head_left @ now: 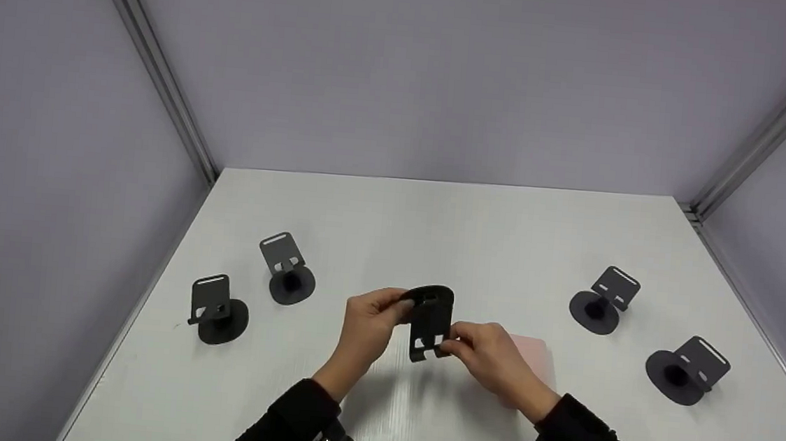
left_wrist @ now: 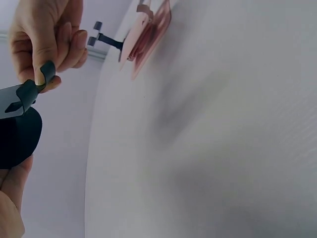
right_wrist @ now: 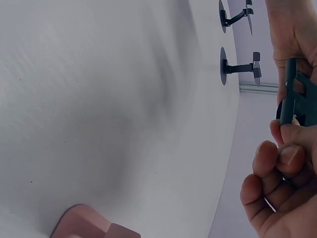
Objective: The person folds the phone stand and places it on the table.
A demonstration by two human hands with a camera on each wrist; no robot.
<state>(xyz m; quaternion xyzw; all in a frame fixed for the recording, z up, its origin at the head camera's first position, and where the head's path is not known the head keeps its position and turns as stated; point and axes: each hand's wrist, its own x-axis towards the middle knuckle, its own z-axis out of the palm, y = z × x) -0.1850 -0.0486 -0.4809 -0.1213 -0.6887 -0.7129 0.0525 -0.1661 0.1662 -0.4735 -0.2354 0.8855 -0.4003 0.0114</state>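
Note:
A black phone stand [head_left: 431, 322] is held up above the table between both hands, its slotted plate facing the head camera. My left hand [head_left: 367, 324] pinches its rounded base at the top left. On the other side, my right hand [head_left: 492, 356] pinches the hooked lip at the plate's lower edge; the left wrist view shows the thumb and finger of the right hand [left_wrist: 47, 37] on that curled lip. Behind the right wrist a pink stand [head_left: 533, 358] lies on the table, partly covered in the head view; the left wrist view shows more of the pink stand [left_wrist: 148, 37].
Two black phone stands, one farther back [head_left: 292, 284] and one nearer [head_left: 224, 321], rest on round bases at left. Two more, one farther back [head_left: 595, 313] and one nearer [head_left: 675, 377], are at right. Pale walls [head_left: 432, 76] enclose the white table [head_left: 434, 231] behind and at both sides.

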